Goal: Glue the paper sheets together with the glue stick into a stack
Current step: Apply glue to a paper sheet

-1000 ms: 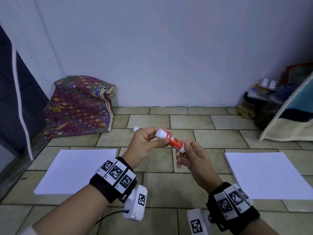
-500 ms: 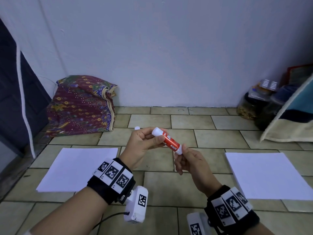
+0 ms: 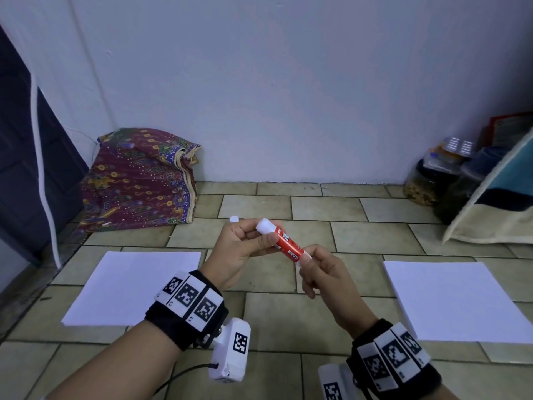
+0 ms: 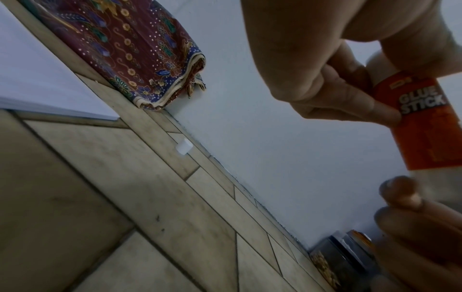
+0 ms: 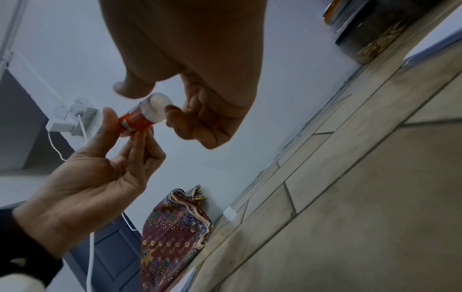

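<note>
A red glue stick [image 3: 284,245] is held in the air above the tiled floor, tilted, its white top end up and to the left. My left hand [image 3: 264,236] pinches its upper part between thumb and fingers [image 4: 350,102]. My right hand [image 3: 305,259] pinches the white base [image 5: 156,110] with its fingertips. A small white cap [image 3: 234,218] lies on the floor behind my left hand. One white paper stack [image 3: 135,287] lies on the floor to the left. Another paper stack [image 3: 450,301] lies to the right.
A patterned folded cloth [image 3: 138,180] leans against the wall at the back left. Jars [image 3: 424,183] and a cushion [image 3: 496,197] stand at the back right. A dark door [image 3: 26,168] with a white cable is on the left. Bare tiles [image 3: 288,321] lie between the two stacks.
The stick has stayed between both hands at about the same place. My right fingers have shifted round its base.
</note>
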